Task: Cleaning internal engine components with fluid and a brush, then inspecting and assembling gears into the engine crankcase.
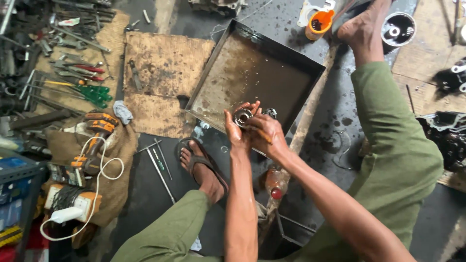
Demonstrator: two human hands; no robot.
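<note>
Head view: a person sits on the floor, both hands over the near edge of a metal tray [252,73].
Left hand [236,128]: fingers curled around a small gear [242,117], holding it up.
Right hand [266,135]: closed on a wooden-handled brush [262,134] pressed against the gear.
Nearby: green-handled screwdrivers [92,92] lie well to the left.

A dark grey gear [242,117] is showing dull silver at its teeth, above a black tray [213,63] whose liquid is looking murky brown. Olive-green trousers [398,145] are covering both legs. An orange cup [319,23] is standing out against the dark, oil-stained floor [335,102]. Green-handled screwdrivers [92,94] are lying beside red-handled ones [90,69], and brown cardboard [162,73] is showing black smudges.
</note>
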